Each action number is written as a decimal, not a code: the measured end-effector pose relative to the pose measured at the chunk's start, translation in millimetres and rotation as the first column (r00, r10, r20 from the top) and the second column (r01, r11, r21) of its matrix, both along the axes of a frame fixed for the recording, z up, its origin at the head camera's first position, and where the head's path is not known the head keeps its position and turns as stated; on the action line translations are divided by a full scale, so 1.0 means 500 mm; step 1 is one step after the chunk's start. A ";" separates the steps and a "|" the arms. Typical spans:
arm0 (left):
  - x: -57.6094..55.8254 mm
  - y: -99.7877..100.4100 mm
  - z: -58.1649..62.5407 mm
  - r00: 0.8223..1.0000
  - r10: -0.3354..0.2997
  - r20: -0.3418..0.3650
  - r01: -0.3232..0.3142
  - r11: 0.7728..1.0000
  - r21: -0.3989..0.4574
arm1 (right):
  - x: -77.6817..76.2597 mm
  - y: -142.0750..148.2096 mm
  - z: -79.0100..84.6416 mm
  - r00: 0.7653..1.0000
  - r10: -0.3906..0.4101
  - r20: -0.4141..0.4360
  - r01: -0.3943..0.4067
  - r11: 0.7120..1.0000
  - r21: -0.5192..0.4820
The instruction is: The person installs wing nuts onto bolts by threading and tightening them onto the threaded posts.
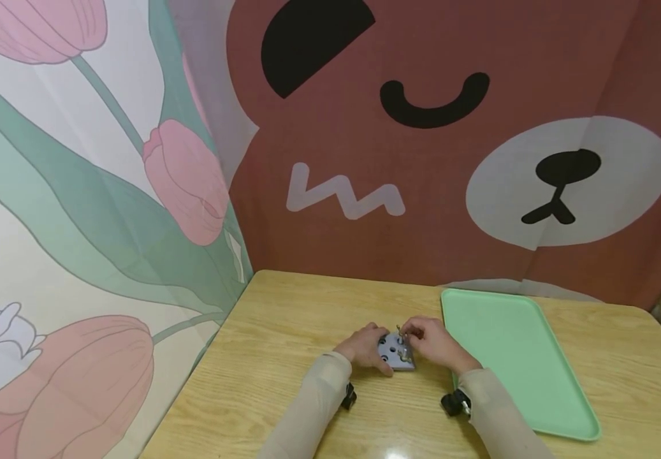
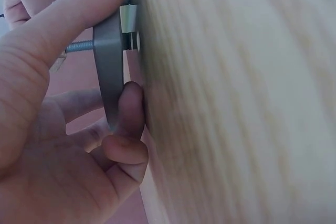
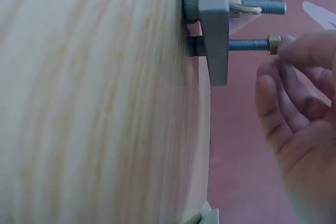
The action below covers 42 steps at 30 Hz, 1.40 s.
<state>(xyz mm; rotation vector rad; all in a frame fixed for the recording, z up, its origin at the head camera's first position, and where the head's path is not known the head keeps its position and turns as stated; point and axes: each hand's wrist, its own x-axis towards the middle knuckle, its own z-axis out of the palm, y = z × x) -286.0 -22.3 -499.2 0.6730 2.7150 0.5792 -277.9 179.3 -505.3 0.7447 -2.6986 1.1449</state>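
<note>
A grey plate [image 1: 394, 363] with round holes is held just over the wooden table on bolt heads that stick out below it. My left hand [image 1: 364, 347] grips its left side, thumb along the near edge, as the plate [image 2: 108, 51] in the left wrist view confirms. Two threaded bolts rise through the plate. On one, a brass wing nut [image 3: 244, 8] sits down against the plate's face. At the tip of the other bolt [image 3: 249, 44], my right hand [image 1: 433, 342] pinches a second brass wing nut [image 3: 273, 44] between thumb and finger.
A light green tray [image 1: 514, 357] lies on the table [image 1: 238, 408] to the right, its left edge beside my right forearm. Behind the table hangs a cloth [image 1: 439, 248] with a bear print, and a tulip-print cloth [image 1: 95, 255] hangs at the left.
</note>
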 end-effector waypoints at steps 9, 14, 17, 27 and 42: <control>-0.004 0.002 -0.003 1.000 -0.003 -0.006 0.003 1.000 -0.015 | 0.001 -0.004 0.002 1.000 -0.003 0.006 0.003 1.000 0.006; -0.005 -0.001 -0.005 1.000 -0.006 -0.009 0.005 1.000 -0.015 | 0.004 -0.004 0.000 1.000 -0.016 0.021 0.016 1.000 0.010; -0.004 -0.004 -0.006 1.000 -0.002 -0.005 0.002 1.000 -0.013 | 0.006 -0.005 0.001 1.000 -0.011 0.021 0.011 1.000 -0.002; -0.002 -0.004 -0.003 1.000 -0.007 -0.003 0.007 1.000 -0.028 | -0.004 -0.009 -0.002 1.000 0.016 -0.011 -0.016 1.000 0.001; -0.006 0.001 -0.001 1.000 0.000 -0.006 0.000 1.000 -0.026 | -0.010 -0.003 0.004 1.000 0.021 0.015 -0.021 1.000 -0.022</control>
